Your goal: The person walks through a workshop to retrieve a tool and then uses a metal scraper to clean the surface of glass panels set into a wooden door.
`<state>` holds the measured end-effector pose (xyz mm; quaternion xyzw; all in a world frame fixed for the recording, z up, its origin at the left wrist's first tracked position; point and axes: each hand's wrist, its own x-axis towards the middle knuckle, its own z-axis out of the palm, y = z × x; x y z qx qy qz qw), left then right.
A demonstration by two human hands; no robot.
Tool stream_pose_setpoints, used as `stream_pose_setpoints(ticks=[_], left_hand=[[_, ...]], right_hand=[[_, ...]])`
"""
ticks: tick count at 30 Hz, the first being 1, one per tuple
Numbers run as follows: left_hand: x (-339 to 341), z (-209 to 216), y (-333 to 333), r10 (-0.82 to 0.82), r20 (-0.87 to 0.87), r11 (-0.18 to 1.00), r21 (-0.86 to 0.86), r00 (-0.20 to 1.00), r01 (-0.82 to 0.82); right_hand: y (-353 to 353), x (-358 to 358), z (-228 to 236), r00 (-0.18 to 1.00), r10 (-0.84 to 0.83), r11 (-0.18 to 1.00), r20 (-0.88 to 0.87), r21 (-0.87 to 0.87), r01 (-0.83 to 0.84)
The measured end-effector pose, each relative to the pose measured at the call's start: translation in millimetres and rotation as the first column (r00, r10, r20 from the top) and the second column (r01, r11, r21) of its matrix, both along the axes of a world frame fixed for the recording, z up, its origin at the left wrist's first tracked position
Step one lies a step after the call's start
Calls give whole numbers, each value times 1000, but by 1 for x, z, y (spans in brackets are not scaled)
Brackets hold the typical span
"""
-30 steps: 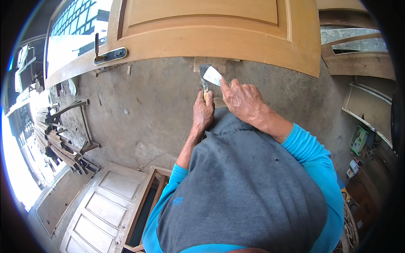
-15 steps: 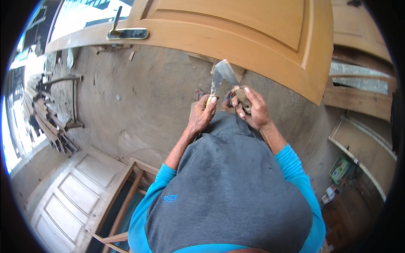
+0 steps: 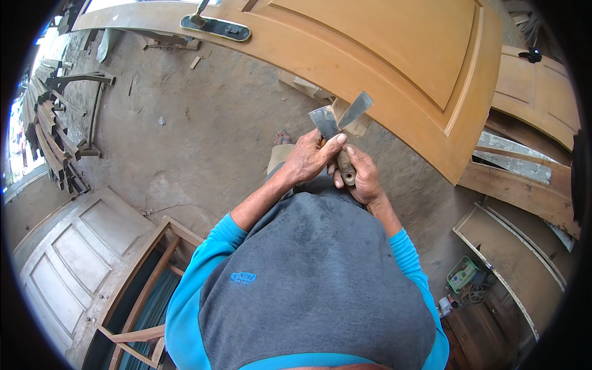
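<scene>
Left hand point(image 3: 306, 159) curled round putty knife point(image 3: 357, 109); right hand point(image 3: 364, 174) holds second putty knife point(image 3: 324, 122). I see them cross, can't tell if touching; wooden panel door point(image 3: 382, 52) beyond.

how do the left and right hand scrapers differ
The left-hand scraper points its blade up and right; the right-hand scraper points up and left. The left-hand scraper's handle is mostly hidden; the right-hand scraper's shows its holed end. Both have flat metal blades.
</scene>
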<state>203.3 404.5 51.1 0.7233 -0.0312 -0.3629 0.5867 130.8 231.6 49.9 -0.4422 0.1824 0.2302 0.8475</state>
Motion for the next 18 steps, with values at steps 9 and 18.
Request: stream_pose_setpoints(ticks=[9, 18], left_hand=[[10, -7, 10, -100, 51, 993, -63, 994, 103], [-10, -28, 0, -21, -337, 953, -292, 941, -83]], right_hand=[[12, 16, -3, 967, -30, 765, 252, -617, 184], [-5, 26, 24, 938, -165, 491, 305, -800, 346]])
